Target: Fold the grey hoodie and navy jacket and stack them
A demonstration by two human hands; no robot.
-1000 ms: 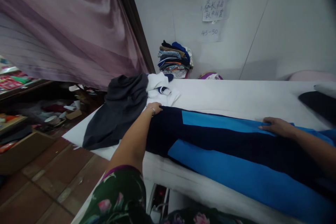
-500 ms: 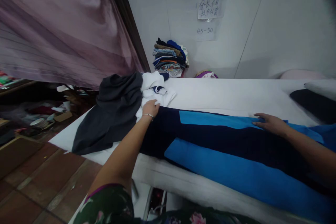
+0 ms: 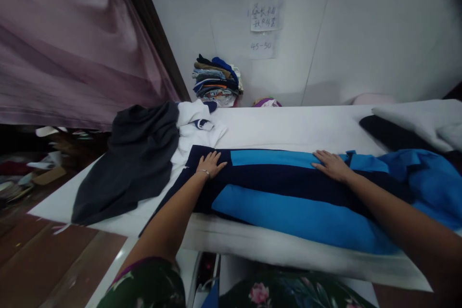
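A navy garment with bright blue panels [image 3: 277, 182] lies stretched lengthwise along the white table, one blue panel hanging over the front edge. My left hand [image 3: 212, 164] rests flat on its navy left end, fingers spread. Farther right, my right hand [image 3: 332, 166] lies palm down with outstretched fingers on the upper blue panel. Past that hand the garment turns into a bunched blue heap [image 3: 433, 183]. I cannot tell whether it is a jacket or trousers.
Left of my left hand lie a dark grey garment [image 3: 137, 163] and a crumpled white one [image 3: 193, 127]. Folded clothes [image 3: 216, 82] are stacked by the wall beneath paper signs [image 3: 263, 24]. A black cloth [image 3: 397, 134] lies at the right, and a purple curtain [image 3: 72, 43] hangs at the left.
My left hand has gone from pinching the garment's far left corner to lying flat on it. My right hand has settled flat on the cloth. The view has shifted right.
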